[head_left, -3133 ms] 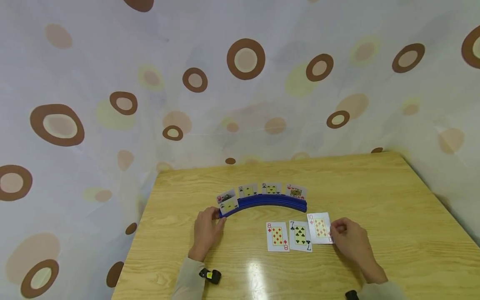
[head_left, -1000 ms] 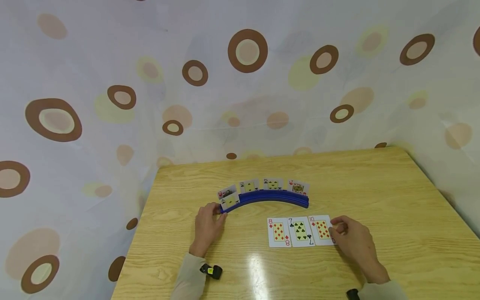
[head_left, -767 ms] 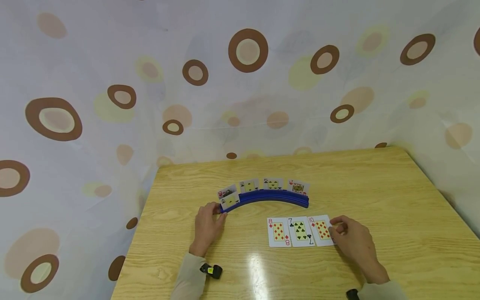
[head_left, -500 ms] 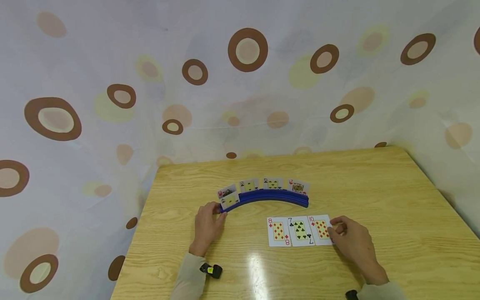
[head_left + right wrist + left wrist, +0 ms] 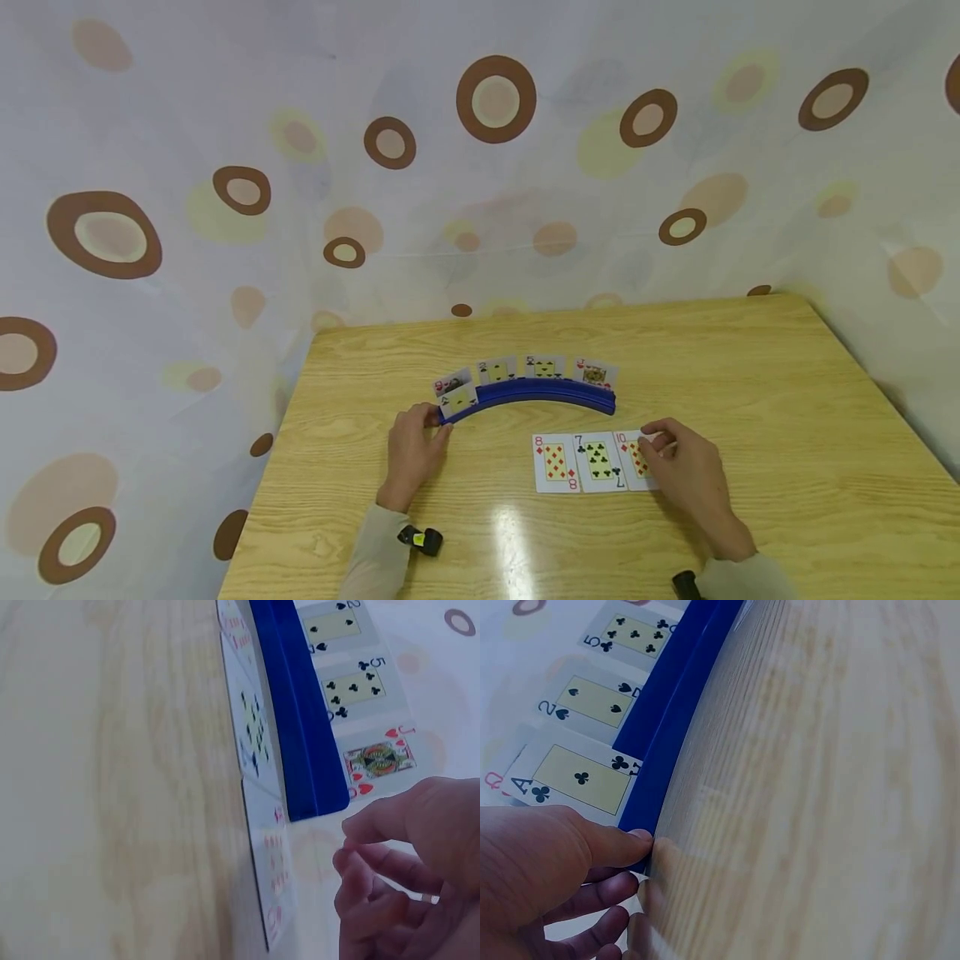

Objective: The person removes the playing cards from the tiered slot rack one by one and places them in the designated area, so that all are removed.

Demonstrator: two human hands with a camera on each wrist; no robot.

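A curved blue card holder [image 5: 528, 395] stands on the tabletop [image 5: 787, 433] with its slots facing the person, so the ace of clubs [image 5: 577, 778], two of spades [image 5: 592, 701], five of clubs [image 5: 634, 634] and jack of hearts [image 5: 379, 759] stand upright and readable. The left hand [image 5: 414, 454] rests at the holder's nine o'clock end, fingers nearly straight, fingertips [image 5: 634, 841] touching the blue edge, probably to steady it. Toward six o'clock of the holder, three cards lie face up side by side: eight of diamonds [image 5: 555, 462], seven of clubs [image 5: 597, 461], ten of diamonds [image 5: 636, 457]. The right hand [image 5: 686, 475] lies over the ten's three o'clock edge, fingers loosely curled; whether they pinch it, I cannot tell.
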